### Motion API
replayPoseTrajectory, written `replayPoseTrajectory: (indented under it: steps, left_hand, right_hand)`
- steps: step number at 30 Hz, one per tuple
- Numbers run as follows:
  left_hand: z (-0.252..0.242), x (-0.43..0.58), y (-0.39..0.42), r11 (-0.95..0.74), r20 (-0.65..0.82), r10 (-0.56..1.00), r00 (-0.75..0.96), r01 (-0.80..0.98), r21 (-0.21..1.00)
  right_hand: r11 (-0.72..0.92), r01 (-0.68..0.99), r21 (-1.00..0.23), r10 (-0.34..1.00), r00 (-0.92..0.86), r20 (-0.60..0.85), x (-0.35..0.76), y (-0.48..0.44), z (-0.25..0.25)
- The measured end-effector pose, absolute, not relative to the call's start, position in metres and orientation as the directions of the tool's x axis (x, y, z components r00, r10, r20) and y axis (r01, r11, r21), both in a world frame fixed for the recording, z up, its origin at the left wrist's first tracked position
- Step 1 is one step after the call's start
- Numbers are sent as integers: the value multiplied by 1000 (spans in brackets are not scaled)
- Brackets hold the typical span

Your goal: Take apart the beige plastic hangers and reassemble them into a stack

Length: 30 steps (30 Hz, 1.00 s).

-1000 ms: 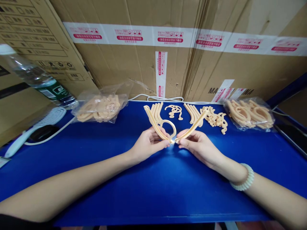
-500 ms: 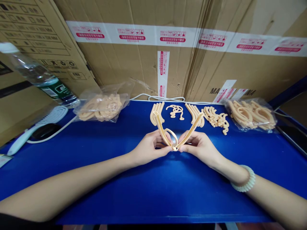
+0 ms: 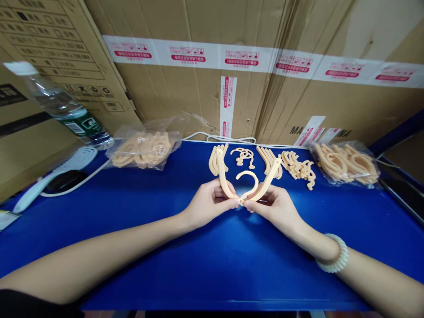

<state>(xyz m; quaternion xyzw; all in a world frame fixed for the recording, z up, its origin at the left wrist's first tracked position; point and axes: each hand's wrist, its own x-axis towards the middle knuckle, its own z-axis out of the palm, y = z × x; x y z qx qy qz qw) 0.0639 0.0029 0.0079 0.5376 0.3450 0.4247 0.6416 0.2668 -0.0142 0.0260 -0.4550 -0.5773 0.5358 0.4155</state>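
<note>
Between my two hands is a beige plastic folding hanger, its two arms spread upward in a V with a curved hook [image 3: 255,177] between them. My left hand [image 3: 207,202] is closed on the left hanger arm [image 3: 222,173], thumb and fingers pinching close to the joint. On the other side my right hand [image 3: 280,204] pinches the right hanger arm [image 3: 269,179] near the same joint. The thumbs almost meet there, and the fingertips partly hide the joint. Just behind lie loose left arms [image 3: 213,164], loose hooks [image 3: 243,155] and loose right arms [image 3: 266,160].
More curved hooks [image 3: 296,165] lie in a pile to the right. Clear bags of beige parts sit left [image 3: 142,150] and right [image 3: 346,163]. A water bottle [image 3: 73,110], a hairbrush [image 3: 56,174] and a white cable [image 3: 228,140] are on the blue table [image 3: 198,274], before cardboard boxes [image 3: 185,97].
The hook has swung from the left hanger arm to stand between the arms, its curl now toward the right arm. The arms have tilted slightly; both hands keep their grip. The view has shifted slightly.
</note>
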Motion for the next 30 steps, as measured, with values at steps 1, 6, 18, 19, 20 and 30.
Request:
replayPoseTrajectory:
  steps: [1, 6, 18, 19, 20, 30]
  left_hand:
    - [9, 63, 5, 73, 3, 919, 395, -178, 981]
    - [20, 43, 29, 100, -19, 956, 294, -260, 960]
    - [17, -26, 89, -322, 153, 824, 546, 230, 918]
    - [17, -27, 90, -395, 172, 786, 593, 269, 878]
    - [16, -28, 91, -468, 199, 746, 636, 288, 835]
    - [19, -23, 86, -720, 242, 550, 799, 307, 622]
  right_hand:
    - [11, 87, -996, 972, -236, -10, 269, -12, 28]
    - [111, 49, -993, 970, -224, 97, 299, 13, 45]
    - [508, 692, -514, 824, -564, 54, 365, 42, 82]
    - [513, 711, -480, 816, -577, 17, 365, 43, 80]
    - [518, 730, -446, 812, -584, -13, 365, 44, 79]
    - [482, 775, -409, 758, -603, -249, 366, 41, 76]
